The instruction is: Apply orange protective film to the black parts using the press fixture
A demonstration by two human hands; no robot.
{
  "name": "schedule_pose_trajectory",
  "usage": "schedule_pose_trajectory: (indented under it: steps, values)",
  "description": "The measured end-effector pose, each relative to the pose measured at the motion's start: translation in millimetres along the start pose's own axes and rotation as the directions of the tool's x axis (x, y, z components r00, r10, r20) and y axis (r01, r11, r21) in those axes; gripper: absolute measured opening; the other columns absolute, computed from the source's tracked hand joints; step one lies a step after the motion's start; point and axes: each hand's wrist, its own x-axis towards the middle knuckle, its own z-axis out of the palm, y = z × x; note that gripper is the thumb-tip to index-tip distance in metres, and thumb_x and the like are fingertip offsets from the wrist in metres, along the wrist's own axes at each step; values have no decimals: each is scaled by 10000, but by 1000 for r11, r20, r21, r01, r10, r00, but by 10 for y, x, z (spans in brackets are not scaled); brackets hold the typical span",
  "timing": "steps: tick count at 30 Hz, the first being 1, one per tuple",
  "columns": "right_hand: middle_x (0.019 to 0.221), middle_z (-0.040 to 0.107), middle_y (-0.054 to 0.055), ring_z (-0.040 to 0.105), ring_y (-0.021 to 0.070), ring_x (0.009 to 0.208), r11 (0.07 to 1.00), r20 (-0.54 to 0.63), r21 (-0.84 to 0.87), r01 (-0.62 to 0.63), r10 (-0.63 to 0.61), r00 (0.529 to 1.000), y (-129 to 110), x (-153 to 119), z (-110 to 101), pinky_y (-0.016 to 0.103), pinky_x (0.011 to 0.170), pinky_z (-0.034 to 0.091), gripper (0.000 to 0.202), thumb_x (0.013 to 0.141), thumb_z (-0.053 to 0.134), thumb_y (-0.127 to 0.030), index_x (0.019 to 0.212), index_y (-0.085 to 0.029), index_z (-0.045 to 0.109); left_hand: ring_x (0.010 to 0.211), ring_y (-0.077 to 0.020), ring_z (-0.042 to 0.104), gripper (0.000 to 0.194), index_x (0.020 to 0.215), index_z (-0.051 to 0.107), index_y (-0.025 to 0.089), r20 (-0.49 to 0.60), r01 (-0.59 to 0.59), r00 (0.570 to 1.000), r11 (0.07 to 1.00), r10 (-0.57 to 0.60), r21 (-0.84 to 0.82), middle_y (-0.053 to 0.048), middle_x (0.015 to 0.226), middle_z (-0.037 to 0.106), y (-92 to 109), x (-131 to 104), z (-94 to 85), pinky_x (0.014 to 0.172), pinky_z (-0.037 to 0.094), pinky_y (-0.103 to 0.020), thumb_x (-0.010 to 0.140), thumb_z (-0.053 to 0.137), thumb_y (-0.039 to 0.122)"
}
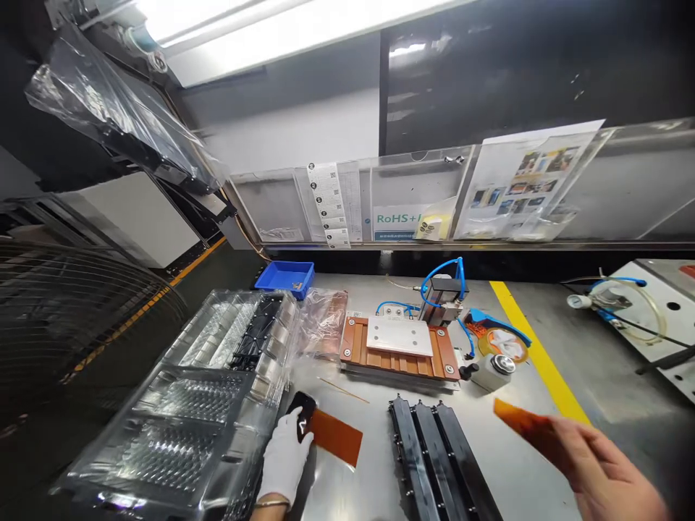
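Observation:
My left hand (285,456), in a white glove, grips a small black glossy part (302,420) that has an orange film strip (335,436) lying under or attached to it on the bench. My bare right hand (602,470) is raised at the lower right and pinches a second orange strip (522,421) above the table. Three long black parts (437,452) lie side by side between the two hands.
Clear plastic trays (206,391) holding black parts fill the left side. A copper-coloured fixture with a white plate (399,344) and blue air hoses stands in the middle, a tape dispenser (496,340) to its right, a blue bin (285,277) behind. A yellow line (535,347) crosses the bench.

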Motion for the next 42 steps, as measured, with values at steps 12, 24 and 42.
schedule_pose_trajectory:
  steps: [12,24,42]
  values:
    - [690,698,17,625,183,673,905,790,-331,269,110,603,-171,-257,1048,275,628,461,385,829,596,-573,748,-199,635,543,-88,472,194,748,716,172,546,-32,697,780,465,-625,41,627,577,1833,-423,-335,522,374,-202,752,652,355]
    - [579,634,-15,578,136,524,946,541,-170,-275,322,777,195,291,673,248,547,463,518,662,722,-708,677,-198,634,436,-62,434,327,729,607,152,374,30,885,768,277,-639,15,652,605,1817,246,-288,459,320,-218,723,613,480]
    - [492,497,-38,418,102,451,910,470,-398,-119,314,825,92,1298,1254,238,450,315,507,632,684,-694,637,-193,607,344,-76,402,293,675,494,203,378,121,907,745,186,-656,80,508,495,2016,1233,158,399,241,-242,711,582,481]
